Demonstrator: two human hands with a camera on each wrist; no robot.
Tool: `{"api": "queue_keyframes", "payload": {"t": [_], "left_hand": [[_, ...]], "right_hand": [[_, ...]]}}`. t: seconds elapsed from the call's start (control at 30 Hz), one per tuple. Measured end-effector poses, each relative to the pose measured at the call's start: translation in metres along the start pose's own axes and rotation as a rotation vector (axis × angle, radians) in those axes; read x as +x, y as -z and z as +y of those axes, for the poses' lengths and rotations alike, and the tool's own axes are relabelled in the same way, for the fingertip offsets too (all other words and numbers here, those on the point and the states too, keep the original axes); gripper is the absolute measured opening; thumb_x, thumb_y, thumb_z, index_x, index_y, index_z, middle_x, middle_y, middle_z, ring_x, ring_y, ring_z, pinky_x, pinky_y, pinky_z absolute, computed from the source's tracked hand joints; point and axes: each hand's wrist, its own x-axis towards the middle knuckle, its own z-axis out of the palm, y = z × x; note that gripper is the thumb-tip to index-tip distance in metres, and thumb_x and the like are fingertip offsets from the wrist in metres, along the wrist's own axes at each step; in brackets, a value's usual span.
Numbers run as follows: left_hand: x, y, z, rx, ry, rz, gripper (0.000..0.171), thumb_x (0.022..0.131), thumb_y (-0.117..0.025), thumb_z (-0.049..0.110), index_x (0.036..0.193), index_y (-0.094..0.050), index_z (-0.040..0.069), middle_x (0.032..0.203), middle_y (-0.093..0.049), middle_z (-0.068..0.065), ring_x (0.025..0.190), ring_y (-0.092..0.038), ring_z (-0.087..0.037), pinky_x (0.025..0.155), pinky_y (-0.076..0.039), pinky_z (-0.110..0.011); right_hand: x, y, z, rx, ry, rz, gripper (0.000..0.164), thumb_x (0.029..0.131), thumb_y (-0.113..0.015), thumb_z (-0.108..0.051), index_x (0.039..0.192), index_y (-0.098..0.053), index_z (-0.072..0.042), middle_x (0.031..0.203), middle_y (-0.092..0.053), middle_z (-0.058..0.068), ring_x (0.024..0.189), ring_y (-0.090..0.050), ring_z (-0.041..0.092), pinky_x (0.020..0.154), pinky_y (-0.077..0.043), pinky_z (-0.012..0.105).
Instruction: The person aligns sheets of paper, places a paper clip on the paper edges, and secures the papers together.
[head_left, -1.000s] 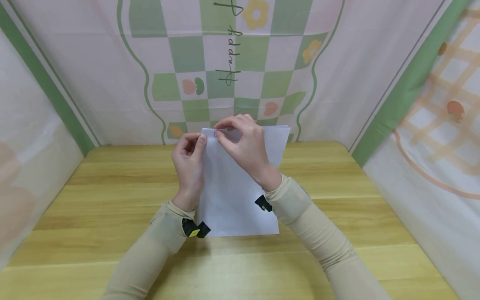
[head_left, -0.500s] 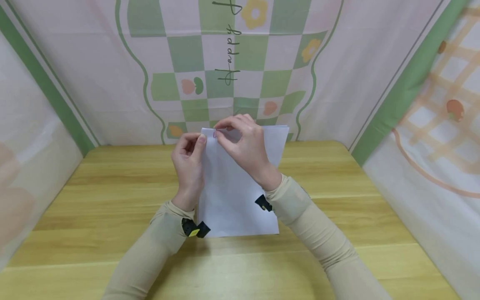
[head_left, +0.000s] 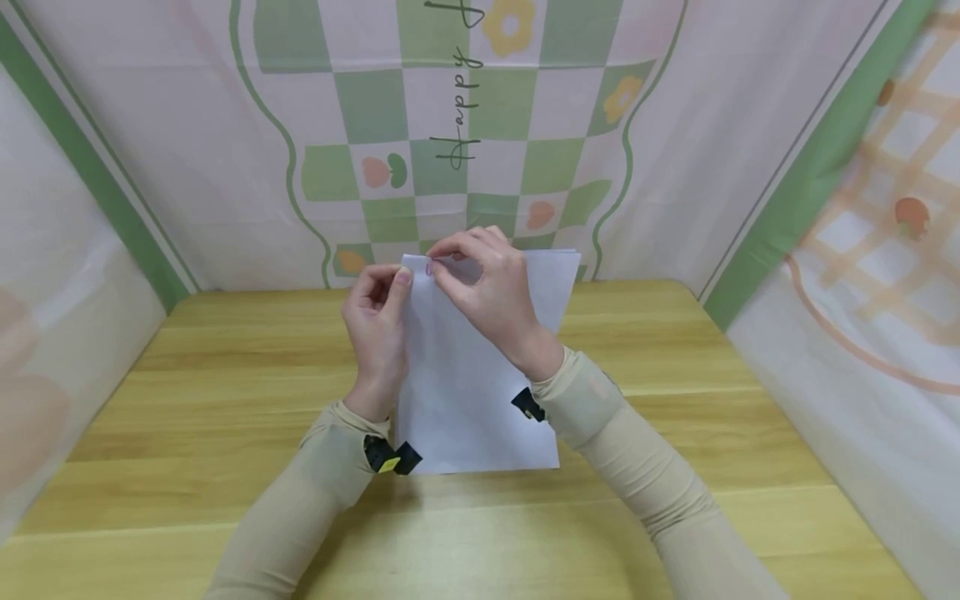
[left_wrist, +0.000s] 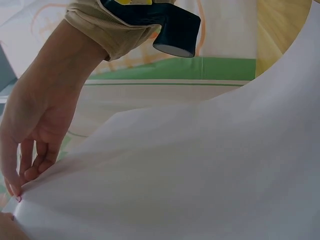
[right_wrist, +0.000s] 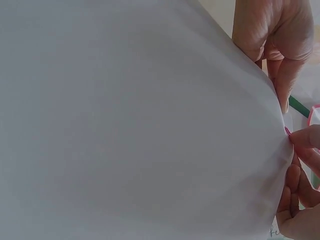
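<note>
White paper (head_left: pixel 480 400), with a second edge showing at its top right, is held up over the table. My left hand (head_left: pixel 377 333) pinches its upper left corner between thumb and fingers. Just right of that, my right hand (head_left: pixel 491 292) pinches a small pink paper clip (head_left: pixel 430 267) at the top edge. In the right wrist view the clip (right_wrist: pixel 287 131) sits on the paper's edge under the right thumb and fingertip, close to the left fingers. Part of the clip is hidden by the fingertips.
A wooden table (head_left: pixel 225 375) lies beneath the paper. Behind it hangs a green and white checked cloth (head_left: pixel 435 108), and printed cloths also stand at both sides. A small black camera is strapped to each wrist.
Both hands hold nearly the same place on the paper. Beyond a very slight shift of the view, no movement is visible.
</note>
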Motion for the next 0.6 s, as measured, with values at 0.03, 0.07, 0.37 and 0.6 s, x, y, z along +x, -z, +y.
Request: {"api": "queue_keyframes", "payload": {"t": [0.03, 0.07, 0.37, 0.6], "left_hand": [[-0.0001, -0.0001, -0.0002, -0.001, -0.001, -0.001, 0.023, 0.087, -0.069, 0.016, 0.091, -0.062, -0.005, 0.082, -0.059, 0.001, 0.075, -0.052, -0.011, 0.067, -0.041, -0.020], [-0.0004, -0.0003, -0.0003, -0.004, -0.002, 0.000, 0.022, 0.086, -0.069, 0.016, 0.091, -0.062, -0.005, 0.082, -0.059, 0.001, 0.075, -0.052, -0.011, 0.066, -0.041, -0.020], [-0.0005, 0.0000, -0.0018, 0.001, -0.009, -0.007, 0.025, 0.086, -0.069, 0.016, 0.093, -0.061, -0.007, 0.082, -0.060, 0.003, 0.075, -0.052, -0.012, 0.066, -0.041, -0.020], [0.0001, -0.0005, -0.0016, -0.014, -0.015, -0.015, 0.027, 0.087, -0.068, 0.016, 0.094, -0.060, -0.009, 0.083, -0.060, 0.003, 0.077, -0.052, -0.012, 0.068, -0.042, -0.021]], "right_hand": [[-0.0001, 0.0002, -0.0002, -0.001, 0.003, 0.001, 0.005, 0.083, -0.068, -0.011, 0.085, -0.072, -0.009, 0.082, -0.069, 0.003, 0.080, -0.056, 0.022, 0.073, -0.045, 0.027], [-0.0003, 0.0003, -0.0001, -0.002, 0.006, 0.003, 0.005, 0.083, -0.068, -0.011, 0.085, -0.072, -0.009, 0.082, -0.069, 0.003, 0.080, -0.056, 0.022, 0.073, -0.045, 0.027], [-0.0002, -0.0011, 0.0026, -0.058, 0.030, 0.020, 0.004, 0.083, -0.069, -0.013, 0.085, -0.073, -0.012, 0.081, -0.068, 0.001, 0.084, -0.049, 0.019, 0.076, -0.041, 0.030], [-0.0011, -0.0025, 0.0043, -0.070, 0.044, 0.009, 0.007, 0.085, -0.068, -0.014, 0.089, -0.071, -0.011, 0.086, -0.069, 0.001, 0.085, -0.049, 0.020, 0.079, -0.038, 0.032]]}}
